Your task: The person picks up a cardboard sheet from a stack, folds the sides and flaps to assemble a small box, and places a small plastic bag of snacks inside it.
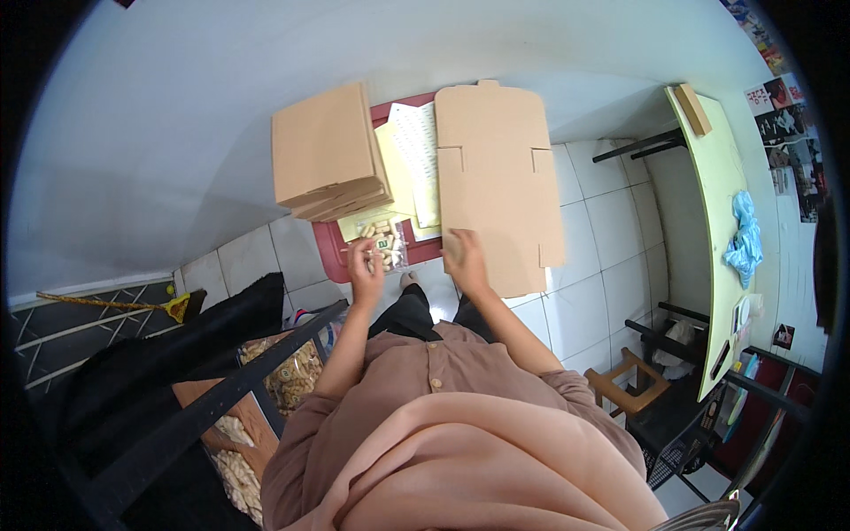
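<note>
A small clear plastic bag of pale, finger-shaped pieces lies near the front edge of a dark red table. My left hand is closed at the bag's left side, its fingertips pinching it. A large flat cardboard box blank, with slots and tabs cut in it, covers the table's right part and sticks out past the front edge. Along its left edge my right hand is closed, fingers curled over the board. Part of that grip is hidden.
Folded brown cardboard boxes are stacked at the table's left. Between them and the blank lie papers. A pale yellow table with a blue plastic bag stands right. A dark rack with filled bags is at lower left.
</note>
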`<state>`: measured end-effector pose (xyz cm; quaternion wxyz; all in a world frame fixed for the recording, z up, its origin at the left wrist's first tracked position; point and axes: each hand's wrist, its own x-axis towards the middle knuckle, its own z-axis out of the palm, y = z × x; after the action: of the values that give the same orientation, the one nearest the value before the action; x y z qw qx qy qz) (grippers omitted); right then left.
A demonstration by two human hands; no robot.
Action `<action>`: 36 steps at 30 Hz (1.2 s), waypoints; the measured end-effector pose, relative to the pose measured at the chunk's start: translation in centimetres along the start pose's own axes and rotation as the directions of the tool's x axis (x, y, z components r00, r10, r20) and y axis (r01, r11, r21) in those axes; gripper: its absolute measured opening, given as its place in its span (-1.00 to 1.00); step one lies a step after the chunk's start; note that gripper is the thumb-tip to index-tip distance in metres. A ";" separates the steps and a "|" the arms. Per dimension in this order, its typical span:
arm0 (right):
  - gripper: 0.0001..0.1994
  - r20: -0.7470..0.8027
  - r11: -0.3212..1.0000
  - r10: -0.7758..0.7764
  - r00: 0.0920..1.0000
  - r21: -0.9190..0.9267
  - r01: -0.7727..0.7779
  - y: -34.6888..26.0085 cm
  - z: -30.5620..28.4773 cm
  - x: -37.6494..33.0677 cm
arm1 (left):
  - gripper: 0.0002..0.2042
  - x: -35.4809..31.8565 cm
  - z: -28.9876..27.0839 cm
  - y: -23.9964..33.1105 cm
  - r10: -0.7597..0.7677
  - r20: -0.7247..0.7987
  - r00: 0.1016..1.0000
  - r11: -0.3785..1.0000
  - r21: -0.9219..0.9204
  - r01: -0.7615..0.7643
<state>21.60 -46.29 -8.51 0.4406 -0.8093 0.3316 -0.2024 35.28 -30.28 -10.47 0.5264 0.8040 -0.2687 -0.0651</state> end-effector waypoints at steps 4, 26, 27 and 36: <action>-0.56 -0.343 0.926 0.069 0.937 -0.326 -0.188 5.9 -8.8 -0.2 | -0.68 0.3 6.2 5.6 -0.069 0.288 0.955 0.997 -0.022 0.079; -0.37 -0.200 0.734 0.639 0.743 -0.130 -0.666 12.0 -15.6 5.1 | -0.51 0.9 15.5 3.5 -0.451 0.065 0.890 0.860 0.300 0.414; -0.37 -0.202 0.737 0.633 0.747 -0.137 -0.662 11.9 -15.8 5.1 | -0.52 0.8 15.4 3.9 -0.473 0.081 0.877 0.857 0.271 0.437; -0.39 -0.293 0.800 0.507 0.811 -0.191 -0.569 11.5 -14.6 3.6 | -0.57 0.8 14.8 3.3 -0.440 0.094 0.893 0.891 0.171 0.420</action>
<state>11.00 -61.81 -10.39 0.3248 -0.7042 0.6213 -0.1119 29.02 -43.67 -13.86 0.4198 0.8740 -0.1216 -0.2126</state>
